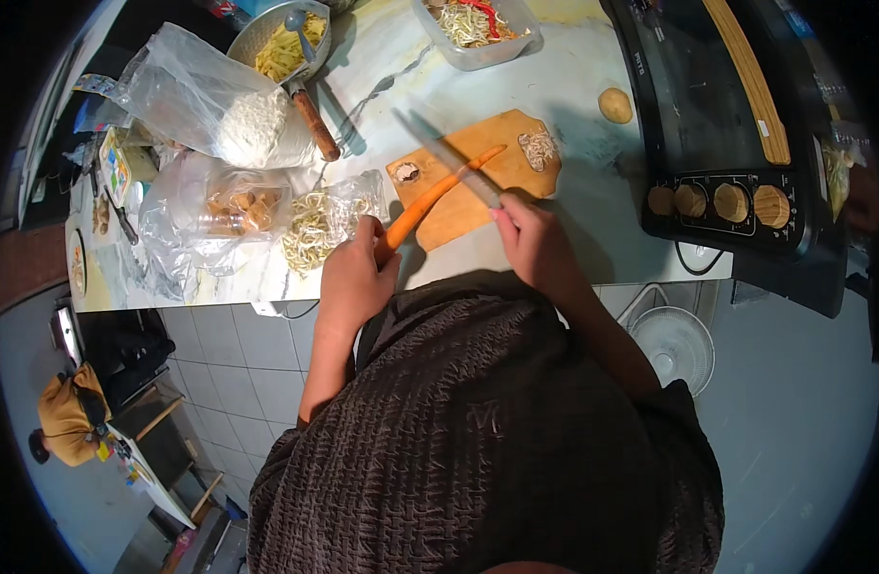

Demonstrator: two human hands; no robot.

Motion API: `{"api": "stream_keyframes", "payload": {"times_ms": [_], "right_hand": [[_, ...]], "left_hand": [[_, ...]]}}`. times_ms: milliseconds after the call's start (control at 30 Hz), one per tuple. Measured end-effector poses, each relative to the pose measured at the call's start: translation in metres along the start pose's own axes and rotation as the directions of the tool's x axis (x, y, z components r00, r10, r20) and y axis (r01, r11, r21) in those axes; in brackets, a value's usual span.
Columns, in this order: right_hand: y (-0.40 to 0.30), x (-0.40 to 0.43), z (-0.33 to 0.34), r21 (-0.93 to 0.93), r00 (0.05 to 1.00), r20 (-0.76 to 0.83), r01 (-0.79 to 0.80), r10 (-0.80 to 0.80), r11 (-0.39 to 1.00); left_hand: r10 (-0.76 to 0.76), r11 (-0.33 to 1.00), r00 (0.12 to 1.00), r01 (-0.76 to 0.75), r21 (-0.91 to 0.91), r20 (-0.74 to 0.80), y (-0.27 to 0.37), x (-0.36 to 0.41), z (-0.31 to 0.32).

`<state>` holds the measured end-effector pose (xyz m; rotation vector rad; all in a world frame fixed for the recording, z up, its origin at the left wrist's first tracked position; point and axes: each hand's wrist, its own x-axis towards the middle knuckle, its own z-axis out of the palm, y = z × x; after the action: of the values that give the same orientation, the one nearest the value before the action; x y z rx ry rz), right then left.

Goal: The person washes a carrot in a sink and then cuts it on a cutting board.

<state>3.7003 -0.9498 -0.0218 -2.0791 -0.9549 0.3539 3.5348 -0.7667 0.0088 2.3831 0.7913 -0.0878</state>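
Observation:
My left hand (359, 271) grips the thick end of a long orange carrot (431, 196), which slants up and right over a wooden cutting board (453, 222). In my right hand (529, 233) is a knife (439, 152), its blade lying across the carrot toward the thin tip and pointing to the upper left. The blade is slightly blurred, and its handle is mostly hidden in my fingers. Small pale shreds (537, 148) lie at the board's right end. A bag of bean sprouts (314, 233) rests just left of my left hand.
Left are a plastic bag of white flour (253, 129), a bag of brown pieces (242, 208) and a wood-handled pan (314, 122) of cut yellow food. A plastic container (475, 57) with sprouts stands behind, a potato (615, 105) and black oven (719, 143) right. A person (73, 416) sits lower left.

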Motion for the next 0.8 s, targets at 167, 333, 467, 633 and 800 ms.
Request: {"api": "stream_keyframes", "payload": {"times_ms": [167,333,467,633,800], "right_hand": [[0.011,0.005,-0.013,-0.199,0.987,-0.043,-0.163,0.157,0.967],[0.011,-0.005,-0.002,-0.067,0.999,0.009,-0.045,0.046,0.997],[0.013,0.0,-0.009,-0.142,0.981,-0.057,-0.193,0.186,0.971],[-0.002,-0.009,0.002,0.069,0.999,0.017,0.027,-0.028,0.997],[0.008,-0.014,0.002,0.015,0.99,0.011,-0.14,0.14,0.99]], "left_hand": [[-0.014,0.997,0.999,0.012,-0.082,-0.03,0.003,-0.004,0.006],[-0.055,0.998,0.998,0.056,0.027,-0.032,0.002,0.002,0.008],[-0.002,1.0,0.999,0.002,0.003,-0.032,0.004,0.0,0.006],[-0.038,0.999,0.999,0.038,0.001,-0.014,0.008,0.005,0.011],[-0.066,0.998,0.998,0.065,-0.025,-0.012,0.01,0.007,0.017]]}}
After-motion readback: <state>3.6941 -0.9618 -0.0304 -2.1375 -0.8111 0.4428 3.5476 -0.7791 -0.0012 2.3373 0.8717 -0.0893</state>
